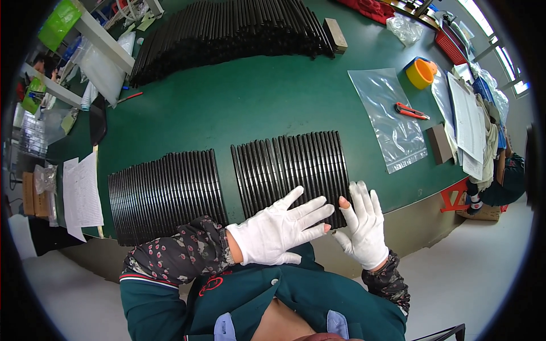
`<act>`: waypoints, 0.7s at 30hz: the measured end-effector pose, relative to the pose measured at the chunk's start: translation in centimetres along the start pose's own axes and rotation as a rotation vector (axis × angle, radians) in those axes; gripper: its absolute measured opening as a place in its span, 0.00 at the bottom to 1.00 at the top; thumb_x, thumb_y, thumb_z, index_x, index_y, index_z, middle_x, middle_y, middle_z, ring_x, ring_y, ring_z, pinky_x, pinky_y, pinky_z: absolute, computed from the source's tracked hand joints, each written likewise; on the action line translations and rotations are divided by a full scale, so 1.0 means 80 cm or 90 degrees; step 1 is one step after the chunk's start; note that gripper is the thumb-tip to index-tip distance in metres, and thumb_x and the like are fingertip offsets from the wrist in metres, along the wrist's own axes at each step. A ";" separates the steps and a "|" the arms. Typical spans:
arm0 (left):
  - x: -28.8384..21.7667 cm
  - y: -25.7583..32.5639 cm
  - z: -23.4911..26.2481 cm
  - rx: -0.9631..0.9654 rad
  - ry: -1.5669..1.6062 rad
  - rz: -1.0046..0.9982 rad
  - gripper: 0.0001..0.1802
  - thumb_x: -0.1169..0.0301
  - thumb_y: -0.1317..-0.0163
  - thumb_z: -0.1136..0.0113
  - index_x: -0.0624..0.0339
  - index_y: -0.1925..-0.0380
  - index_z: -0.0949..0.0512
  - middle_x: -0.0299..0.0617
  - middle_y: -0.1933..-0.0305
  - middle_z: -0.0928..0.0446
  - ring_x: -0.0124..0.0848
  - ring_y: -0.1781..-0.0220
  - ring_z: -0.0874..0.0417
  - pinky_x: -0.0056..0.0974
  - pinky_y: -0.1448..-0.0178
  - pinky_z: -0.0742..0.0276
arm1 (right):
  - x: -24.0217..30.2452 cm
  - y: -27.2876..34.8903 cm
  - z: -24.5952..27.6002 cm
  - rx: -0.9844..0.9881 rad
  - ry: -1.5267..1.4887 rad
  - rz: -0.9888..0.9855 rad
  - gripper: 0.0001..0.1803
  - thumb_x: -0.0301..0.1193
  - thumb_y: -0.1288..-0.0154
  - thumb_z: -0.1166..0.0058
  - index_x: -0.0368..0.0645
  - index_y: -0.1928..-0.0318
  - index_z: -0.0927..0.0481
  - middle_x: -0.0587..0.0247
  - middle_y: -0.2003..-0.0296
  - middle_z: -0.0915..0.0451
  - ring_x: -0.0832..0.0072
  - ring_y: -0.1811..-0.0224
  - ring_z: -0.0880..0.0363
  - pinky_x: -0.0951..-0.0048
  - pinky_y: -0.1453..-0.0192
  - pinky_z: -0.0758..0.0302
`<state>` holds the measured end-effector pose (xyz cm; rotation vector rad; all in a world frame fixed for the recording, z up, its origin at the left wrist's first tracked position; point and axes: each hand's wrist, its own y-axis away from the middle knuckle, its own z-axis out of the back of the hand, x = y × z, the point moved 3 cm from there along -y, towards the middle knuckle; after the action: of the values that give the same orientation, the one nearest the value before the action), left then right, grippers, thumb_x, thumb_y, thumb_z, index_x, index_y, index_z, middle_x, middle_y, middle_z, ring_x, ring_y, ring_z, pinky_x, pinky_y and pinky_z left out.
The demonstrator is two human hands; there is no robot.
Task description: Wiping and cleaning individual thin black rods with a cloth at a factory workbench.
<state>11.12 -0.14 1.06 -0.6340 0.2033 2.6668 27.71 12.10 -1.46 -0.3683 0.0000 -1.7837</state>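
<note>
My left hand [281,228], in a white glove with some bare fingertips, lies with fingers spread over the near end of a row of thin black rods [290,170]. At the right edge of that row, my right hand [365,230], gloved the same way, has its fingers stretched out and its thumb apart. Neither hand grips anything. The rods lie side by side, pointing away from me. Another row of black rods [165,190] lies to the left, partly under my left forearm. Glove and fingers hide some near ends of the right row.
A large pile of black rods [227,31] lies at the far side of the green table [227,108], beside a small block [335,36]. To the right are a clear plastic bag [387,125], a red utility knife [410,111], yellow tape [420,74] and a brown block [439,144]. Papers [82,193] hang at left.
</note>
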 end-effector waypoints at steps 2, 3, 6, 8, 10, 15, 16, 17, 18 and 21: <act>-0.001 0.000 0.001 0.002 -0.009 0.002 0.45 0.48 0.49 0.36 0.51 0.33 0.39 0.48 0.26 0.47 0.43 0.24 0.47 0.62 0.25 0.54 | 0.001 0.000 0.000 -0.014 -0.004 0.003 0.46 0.43 0.52 0.37 0.45 0.33 0.40 0.41 0.33 0.42 0.44 0.30 0.44 0.44 0.30 0.46; -0.001 0.000 0.000 0.005 -0.015 0.001 0.45 0.47 0.49 0.36 0.51 0.33 0.39 0.48 0.26 0.47 0.43 0.24 0.47 0.62 0.25 0.54 | 0.001 0.000 -0.001 -0.014 -0.003 0.004 0.46 0.43 0.52 0.37 0.45 0.33 0.40 0.41 0.33 0.42 0.44 0.30 0.44 0.44 0.30 0.46; -0.001 0.000 -0.001 0.000 -0.019 -0.001 0.45 0.47 0.49 0.36 0.51 0.33 0.39 0.48 0.26 0.47 0.43 0.24 0.47 0.62 0.25 0.54 | 0.002 0.001 -0.001 -0.020 -0.001 -0.005 0.45 0.43 0.52 0.36 0.44 0.34 0.40 0.42 0.33 0.42 0.44 0.30 0.44 0.44 0.30 0.46; -0.002 0.002 0.000 -0.002 -0.021 0.001 0.45 0.47 0.49 0.36 0.51 0.33 0.39 0.48 0.26 0.46 0.43 0.24 0.47 0.62 0.25 0.54 | 0.002 0.000 0.000 -0.016 -0.001 -0.004 0.45 0.42 0.52 0.36 0.43 0.34 0.40 0.42 0.33 0.41 0.44 0.30 0.44 0.44 0.30 0.46; -0.002 0.003 -0.001 -0.003 -0.020 0.003 0.45 0.47 0.49 0.36 0.51 0.33 0.38 0.48 0.26 0.46 0.43 0.24 0.47 0.61 0.25 0.53 | 0.001 0.001 0.000 -0.015 -0.001 -0.002 0.45 0.42 0.53 0.36 0.43 0.34 0.40 0.42 0.33 0.41 0.44 0.30 0.44 0.44 0.30 0.46; -0.002 0.008 -0.001 0.000 -0.022 0.006 0.44 0.47 0.50 0.35 0.52 0.34 0.37 0.47 0.26 0.46 0.42 0.24 0.47 0.61 0.25 0.52 | 0.003 0.000 0.002 -0.009 -0.002 -0.003 0.45 0.40 0.54 0.36 0.42 0.35 0.39 0.42 0.33 0.42 0.45 0.30 0.44 0.43 0.31 0.45; -0.002 0.008 -0.001 0.000 -0.022 0.007 0.44 0.47 0.50 0.35 0.52 0.34 0.37 0.47 0.26 0.46 0.42 0.24 0.47 0.61 0.25 0.52 | 0.003 0.000 0.002 -0.007 -0.002 -0.005 0.45 0.40 0.55 0.36 0.42 0.35 0.38 0.42 0.33 0.42 0.45 0.30 0.44 0.43 0.31 0.45; -0.002 0.009 -0.001 -0.001 -0.021 0.007 0.44 0.47 0.50 0.35 0.52 0.34 0.37 0.47 0.26 0.46 0.42 0.24 0.47 0.61 0.25 0.52 | 0.003 0.000 0.002 -0.006 -0.002 -0.008 0.45 0.39 0.55 0.36 0.42 0.35 0.38 0.42 0.33 0.42 0.45 0.30 0.44 0.43 0.31 0.45; -0.002 0.009 -0.001 -0.002 -0.021 0.007 0.44 0.47 0.50 0.35 0.52 0.34 0.36 0.47 0.26 0.46 0.41 0.24 0.47 0.61 0.25 0.52 | 0.003 0.000 0.001 -0.005 -0.003 -0.007 0.45 0.39 0.55 0.36 0.42 0.35 0.38 0.42 0.33 0.42 0.45 0.30 0.44 0.43 0.31 0.45; -0.002 0.010 0.000 0.007 -0.022 0.010 0.43 0.47 0.49 0.36 0.52 0.34 0.37 0.47 0.26 0.46 0.41 0.24 0.47 0.61 0.25 0.53 | 0.003 0.000 0.000 -0.007 -0.007 -0.006 0.46 0.39 0.55 0.36 0.42 0.34 0.39 0.42 0.33 0.42 0.44 0.30 0.44 0.43 0.31 0.45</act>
<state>10.94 -0.89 1.20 -0.5851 0.2137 2.6870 27.69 11.85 -1.42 -0.3866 0.0008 -1.7910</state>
